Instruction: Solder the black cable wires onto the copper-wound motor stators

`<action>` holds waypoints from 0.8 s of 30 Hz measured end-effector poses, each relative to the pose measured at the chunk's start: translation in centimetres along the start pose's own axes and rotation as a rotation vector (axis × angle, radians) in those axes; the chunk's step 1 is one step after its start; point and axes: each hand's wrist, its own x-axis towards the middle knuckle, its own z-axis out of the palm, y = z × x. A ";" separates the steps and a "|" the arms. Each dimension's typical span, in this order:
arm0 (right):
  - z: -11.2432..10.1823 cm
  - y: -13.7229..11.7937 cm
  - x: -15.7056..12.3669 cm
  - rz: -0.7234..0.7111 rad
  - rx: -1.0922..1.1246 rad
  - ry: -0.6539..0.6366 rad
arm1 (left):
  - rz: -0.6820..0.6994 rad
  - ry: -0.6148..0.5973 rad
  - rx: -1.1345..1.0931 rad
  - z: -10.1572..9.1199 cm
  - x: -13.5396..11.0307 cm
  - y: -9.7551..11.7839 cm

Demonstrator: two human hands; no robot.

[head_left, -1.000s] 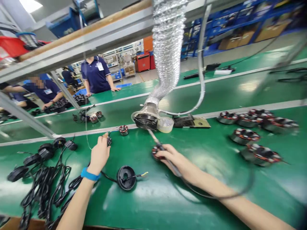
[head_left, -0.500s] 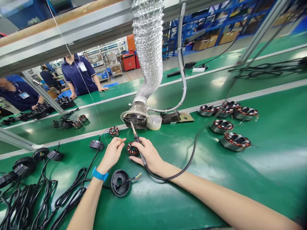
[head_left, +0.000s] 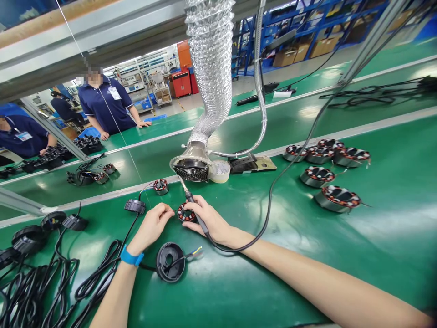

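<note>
Two hands work near the front edge of the green table (head_left: 259, 282). By the left edge lie black cables (head_left: 34, 287). The left hand (head_left: 150, 224) is pinched narrow, just beside a small wound stator (head_left: 186, 212); I cannot tell if it holds a thin wire. The right hand (head_left: 210, 221) grips a soldering iron (head_left: 197, 218), and its fingers seem to touch the stator. The iron's tip points away, so it must turn to reach the stator. More stators (head_left: 327, 176) sit toward the right.

A stator (head_left: 186, 212) lies between left hand (head_left: 150, 223) and right hand (head_left: 207, 221), more stators (head_left: 336, 199) right, cabled housings (head_left: 29, 239) left.
</note>
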 end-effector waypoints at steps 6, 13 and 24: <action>-0.2 -0.1 0.2 -0.016 0.087 -0.050 | -0.158 0.013 -0.210 0.8 0.7 1.0; -0.6 0.0 0.3 -0.016 0.197 -0.091 | -0.302 0.104 -0.349 1.8 1.0 0.6; -0.3 0.4 0.1 0.008 0.192 -0.075 | -0.168 -0.070 -0.121 0.8 0.3 -1.0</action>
